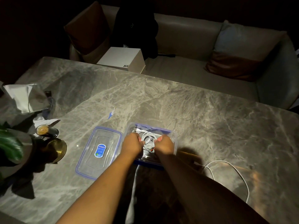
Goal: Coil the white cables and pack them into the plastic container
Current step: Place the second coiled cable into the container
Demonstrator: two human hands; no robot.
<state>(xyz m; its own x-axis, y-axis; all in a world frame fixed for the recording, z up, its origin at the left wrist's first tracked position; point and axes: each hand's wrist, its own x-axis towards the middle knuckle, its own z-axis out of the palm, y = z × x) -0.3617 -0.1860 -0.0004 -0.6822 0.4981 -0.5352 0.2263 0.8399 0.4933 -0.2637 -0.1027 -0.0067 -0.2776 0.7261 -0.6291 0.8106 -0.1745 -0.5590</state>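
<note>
A clear plastic container with blue rim stands on the marble table. Inside it lies a coiled white cable. My left hand is in the container at the coil's left side, fingers curled onto it. At the coil's right side my right hand also has its fingers curled on the cable. A second white cable lies loose on the table to the right, uncoiled. The container's lid, with a blue sticker, lies flat to the left.
A plant, a brass-coloured vessel and a small jar crowd the left. Crumpled paper lies at far left. A small blue scrap sits behind the lid. A sofa and a white box stand beyond the table.
</note>
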